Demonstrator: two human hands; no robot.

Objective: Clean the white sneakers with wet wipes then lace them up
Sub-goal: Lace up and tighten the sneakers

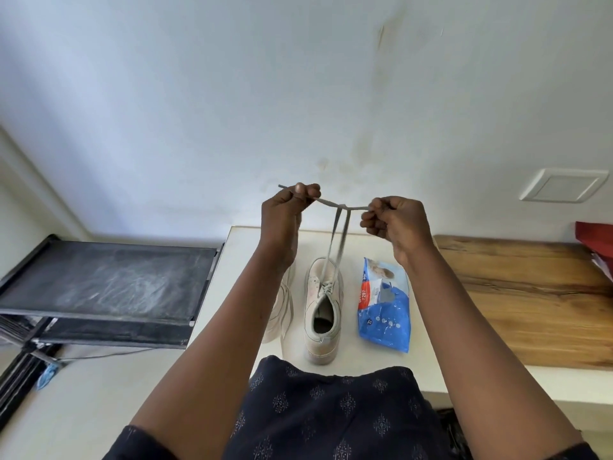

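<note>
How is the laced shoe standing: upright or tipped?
Upright. The shoe rests on its sole on the table, opening facing up; left hand and right hand hold its lace above.

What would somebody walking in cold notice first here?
Two hands raised mid-frame: the left hand and right hand each pinch an end of the grey lace, whose two strands run down to the white sneaker on the white table. A blue wipes pack lies right of that shoe; a second sneaker sits left, partly hidden by the forearm.
</note>
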